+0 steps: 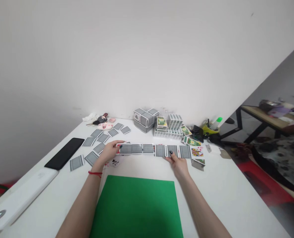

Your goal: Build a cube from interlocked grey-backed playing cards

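Note:
A long strip of folded, linked playing cards [147, 149] with grey backs lies across the white table [221, 185]. My left hand [109, 151] is closed on the strip's left end, thumb on top. My right hand [178, 163] rests at the strip's right part, fingertips pressed on a card. A red string circles my left wrist. A face card [197, 152] lies at the strip's right end.
A green mat [137, 208] lies in front of me. Loose grey-backed cards [97, 145] lie at left beside a black phone [64, 153] and a white bar [20, 198]. A card cube [145, 119] and card stacks [169, 127] stand by the wall.

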Tool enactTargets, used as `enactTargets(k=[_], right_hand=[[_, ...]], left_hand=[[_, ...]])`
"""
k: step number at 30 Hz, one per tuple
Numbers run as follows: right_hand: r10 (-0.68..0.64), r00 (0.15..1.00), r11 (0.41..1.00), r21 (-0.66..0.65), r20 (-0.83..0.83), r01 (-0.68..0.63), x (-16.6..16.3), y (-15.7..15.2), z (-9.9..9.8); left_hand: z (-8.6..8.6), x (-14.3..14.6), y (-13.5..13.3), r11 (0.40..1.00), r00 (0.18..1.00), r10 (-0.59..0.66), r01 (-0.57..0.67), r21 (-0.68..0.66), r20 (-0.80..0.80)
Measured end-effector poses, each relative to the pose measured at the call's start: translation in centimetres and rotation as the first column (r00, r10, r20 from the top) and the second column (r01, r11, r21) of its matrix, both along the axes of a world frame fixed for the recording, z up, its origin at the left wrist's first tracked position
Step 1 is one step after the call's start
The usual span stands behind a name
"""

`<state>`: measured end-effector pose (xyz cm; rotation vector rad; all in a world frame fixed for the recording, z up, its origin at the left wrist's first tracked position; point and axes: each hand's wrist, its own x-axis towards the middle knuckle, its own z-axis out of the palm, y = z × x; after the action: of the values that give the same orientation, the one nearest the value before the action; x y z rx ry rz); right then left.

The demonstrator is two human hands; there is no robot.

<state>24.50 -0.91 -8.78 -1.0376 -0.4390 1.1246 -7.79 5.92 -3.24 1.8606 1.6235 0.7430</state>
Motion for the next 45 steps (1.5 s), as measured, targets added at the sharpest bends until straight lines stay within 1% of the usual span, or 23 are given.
enactTargets(k=[2,4,5,6,8,9,11,12,14,17,21,22,24,27,29,31,36,41,43,45], right_hand=[[0.056,0.998,0.998,0.0,-0.039,-0.056,-0.4,-0.2,0.2],[0.124,0.99,0.992,0.007,-0.064,-0.124,-1.1,-0.4,0.5],[0.161,0.984,0.987,0.015,-0.07,-0.16,-1.5,-0.6,0.7],[0.199,0.978,0.98,0.023,-0.069,-0.198,-1.9,-0.8,0.9],[0.269,0.962,0.963,0.035,-0.047,-0.268,-2.7,-1.2,1.3],[0.295,0.955,0.955,0.036,-0.026,-0.294,-3.0,-1.4,1.5],[0.321,0.946,0.946,0.023,0.033,-0.322,-3.4,-1.6,1.9],[0.322,0.944,0.946,0.012,0.067,-0.323,-3.5,-1.7,2.1],[0.302,0.945,0.953,-0.007,0.129,-0.303,-3.4,-1.7,2.3],[0.234,0.959,0.971,-0.001,0.16,-0.237,-3.0,-1.5,2.5],[0.103,0.992,0.994,0.015,0.079,-0.105,-2.5,-1.2,2.5],[0.074,0.996,0.997,0.018,0.053,-0.075,-2.5,-1.1,2.5],[0.04,0.999,0.999,0.03,0.011,-0.04,-2.4,-1.1,2.6],[0.051,0.998,0.997,0.053,-0.03,-0.049,-2.6,-1.1,2.7],[0.067,0.997,0.996,0.06,-0.043,-0.064,-2.8,-1.2,2.7],[0.082,0.995,0.995,0.066,-0.051,-0.078,-3.0,-1.3,2.8],[0.089,0.995,0.992,0.093,-0.047,-0.085,-2.9,-1.3,2.7],[0.137,0.989,0.986,0.103,-0.062,-0.13,-2.9,-1.3,2.8],[0.177,0.982,0.979,0.114,-0.072,-0.168,-2.9,-1.4,2.8],[0.216,0.973,0.97,0.131,-0.086,-0.204,-3.0,-1.5,2.9]], left_hand=[[0.0,0.4,0.2,0.983,0.996,0.051,-0.038,0.177,-0.071],[0.4,1.5,0.0,0.939,0.989,0.097,-0.055,0.338,-0.108],[0.8,2.4,-0.3,0.923,0.991,0.086,-0.04,0.382,-0.103],[1.2,3.4,-0.7,0.924,0.997,0.033,-0.003,0.383,-0.071],[1.9,5.6,-1.9,0.956,0.984,-0.176,0.163,0.242,0.034],[2.2,6.6,-2.5,0.958,0.962,-0.258,0.242,0.153,0.091],[2.4,8.2,-3.4,0.93,0.922,-0.362,0.366,-0.007,0.134],[2.3,8.6,-3.6,0.915,0.912,-0.383,0.396,-0.07,0.149],[2.1,8.8,-3.7,0.903,0.91,-0.366,0.398,-0.16,0.197],[1.8,8.1,-3.2,0.903,0.907,-0.264,0.352,-0.246,0.329],[2.2,6.9,-2.7,0.907,0.885,-0.116,0.279,-0.316,0.451],[2.3,6.7,-2.7,0.908,0.868,-0.077,0.265,-0.326,0.49],[2.5,6.6,-2.7,0.904,0.808,-0.016,0.263,-0.336,0.589],[2.4,6.9,-2.9,0.882,0.709,0.022,0.318,-0.348,0.705],[2.3,7.4,-3.1,0.865,0.672,0.04,0.347,-0.362,0.739],[2.1,8.0,-3.3,0.855,0.652,0.054,0.361,-0.372,0.756],[1.6,8.6,-3.5,0.835,0.65,0.042,0.395,-0.384,0.759],[0.9,7.9,-2.9,0.848,0.637,0.019,0.398,-0.35,0.77],[0.7,7.5,-2.6,0.854,0.648,0.01,0.391,-0.344,0.761],[0.4,7.2,-2.3,0.858,0.682,0.01,0.369,-0.356,0.731]])
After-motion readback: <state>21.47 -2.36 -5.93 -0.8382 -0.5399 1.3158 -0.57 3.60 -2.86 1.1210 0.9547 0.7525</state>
